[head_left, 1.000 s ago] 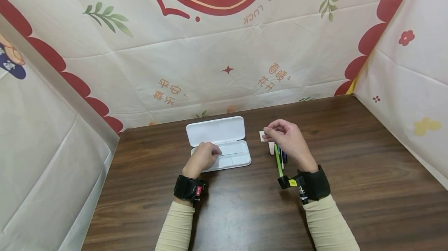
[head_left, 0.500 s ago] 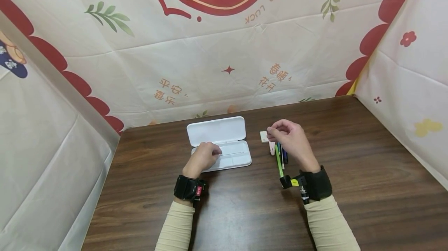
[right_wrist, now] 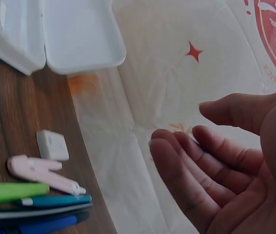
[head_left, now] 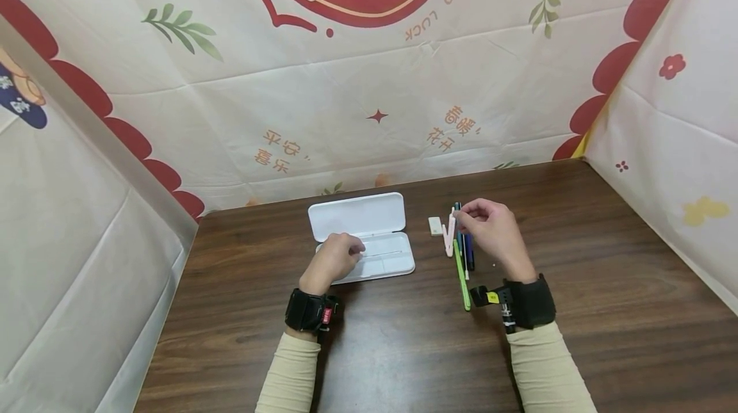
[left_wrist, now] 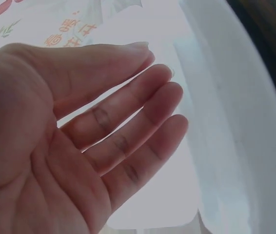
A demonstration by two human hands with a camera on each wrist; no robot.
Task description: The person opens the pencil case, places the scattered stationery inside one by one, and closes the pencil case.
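Note:
A white pencil case (head_left: 386,264) lies with its lid (head_left: 357,216) raised. My left hand (head_left: 336,256) is over its left part, fingers loosely extended and nothing visible in them; the left wrist view shows the palm of that left hand (left_wrist: 79,141). My right hand (head_left: 490,227) hovers over the far end of a row of stationery. In the right wrist view the thumb of that right hand (right_wrist: 235,170) stands apart from the fingers, with nothing between. Below it are a pink V-shaped compass (head_left: 450,240), a green pen (head_left: 461,278) and blue pens (head_left: 469,253). A white eraser (head_left: 435,226) lies beside the compass.
The brown wooden table (head_left: 392,349) carries everything. A printed cloth (head_left: 346,99) hangs behind it, close to the raised lid, and more cloth (head_left: 680,163) stands along the right side. Each wrist wears a black strap (head_left: 530,302) with a camera.
My right hand has shifted a little to the right, uncovering the eraser and more of the pink compass. The left hand and the pencil case stay in place.

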